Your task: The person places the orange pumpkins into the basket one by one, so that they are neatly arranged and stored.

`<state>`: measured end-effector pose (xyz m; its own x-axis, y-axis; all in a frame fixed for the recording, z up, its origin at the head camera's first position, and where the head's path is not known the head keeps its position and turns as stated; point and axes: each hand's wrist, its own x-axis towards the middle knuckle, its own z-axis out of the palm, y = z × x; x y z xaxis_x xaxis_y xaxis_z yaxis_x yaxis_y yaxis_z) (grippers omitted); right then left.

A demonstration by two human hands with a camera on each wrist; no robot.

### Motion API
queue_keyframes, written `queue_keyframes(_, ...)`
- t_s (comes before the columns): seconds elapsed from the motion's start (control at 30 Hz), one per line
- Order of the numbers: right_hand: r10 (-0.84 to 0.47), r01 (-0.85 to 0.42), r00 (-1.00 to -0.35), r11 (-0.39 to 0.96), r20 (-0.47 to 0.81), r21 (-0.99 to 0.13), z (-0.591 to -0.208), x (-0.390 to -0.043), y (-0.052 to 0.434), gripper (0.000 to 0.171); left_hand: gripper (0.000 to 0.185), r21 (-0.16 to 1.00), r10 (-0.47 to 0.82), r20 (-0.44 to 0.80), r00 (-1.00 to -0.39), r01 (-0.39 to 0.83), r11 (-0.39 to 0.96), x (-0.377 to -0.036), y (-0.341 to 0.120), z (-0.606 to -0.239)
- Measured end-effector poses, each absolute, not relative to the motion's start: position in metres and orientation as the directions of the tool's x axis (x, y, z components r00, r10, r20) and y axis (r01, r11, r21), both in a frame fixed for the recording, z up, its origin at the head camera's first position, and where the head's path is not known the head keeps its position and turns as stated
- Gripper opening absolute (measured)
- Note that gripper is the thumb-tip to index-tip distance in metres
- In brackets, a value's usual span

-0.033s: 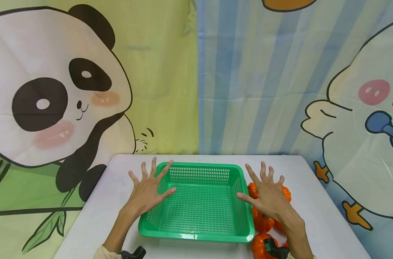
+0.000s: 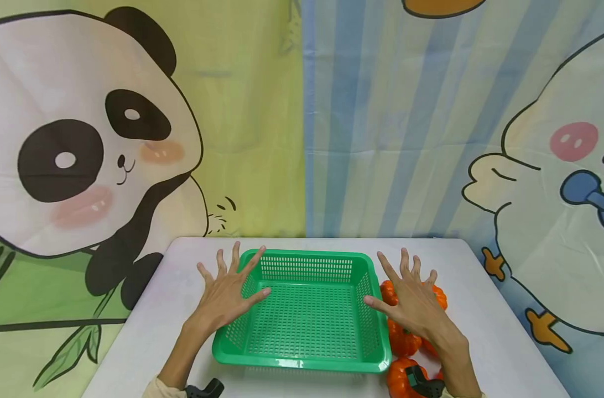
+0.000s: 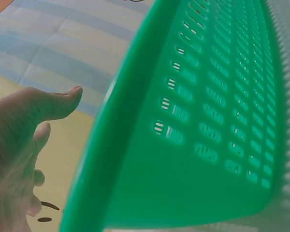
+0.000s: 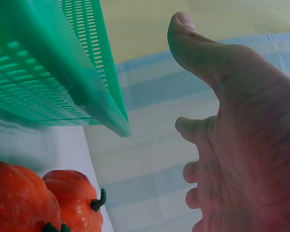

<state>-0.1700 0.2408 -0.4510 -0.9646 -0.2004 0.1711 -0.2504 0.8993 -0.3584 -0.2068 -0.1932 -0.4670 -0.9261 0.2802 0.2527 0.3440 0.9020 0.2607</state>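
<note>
Plainly, spread hands, left (image 2: 226, 296) and right (image 2: 412, 301), flank a green slotted basket (image 2: 302, 362) beside orange pumpkins (image 2: 400, 338).

Orange toy pumpkins (image 2: 401, 337) partly hidden behind the right hand (image 2: 414, 301) at the table's right edge, their number unclear, nearest pumpkin (image 2: 399, 378) cut off by the bottom edge, green basket (image 3: 208, 121) blurred in the left wrist view

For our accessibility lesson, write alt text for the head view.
Two open hands, left hand and right hand, hover at either side of an empty green basket on a white table. Orange toy pumpkins lie under the right hand.
</note>
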Motion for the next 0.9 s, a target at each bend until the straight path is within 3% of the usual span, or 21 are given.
queue_keyframes(0.33, -0.188, -0.252, -0.963, 0.885, 0.194, -0.391, -0.453, -0.171, 0.253, 0.100, 0.087, 0.343, 0.224, 0.275, -0.935, 0.313, 0.886, -0.208, -0.194, -0.476)
queue_keyframes(0.73, -0.176, -0.226, -0.973, 0.873, 0.152, -0.433, -0.457, -0.181, 0.265, 0.102, 0.067, 0.541, -0.004, 0.251, -0.968, 0.137, 0.830, -0.201, -0.202, -0.493)
queue_keyframes(0.9, -0.188, -0.232, -0.972, 0.858, 0.142, -0.457, -0.463, -0.182, 0.270, 0.091, 0.052, 0.584, -0.067, 0.301, -0.951, 0.129, 0.801, -0.202, -0.201, -0.497)
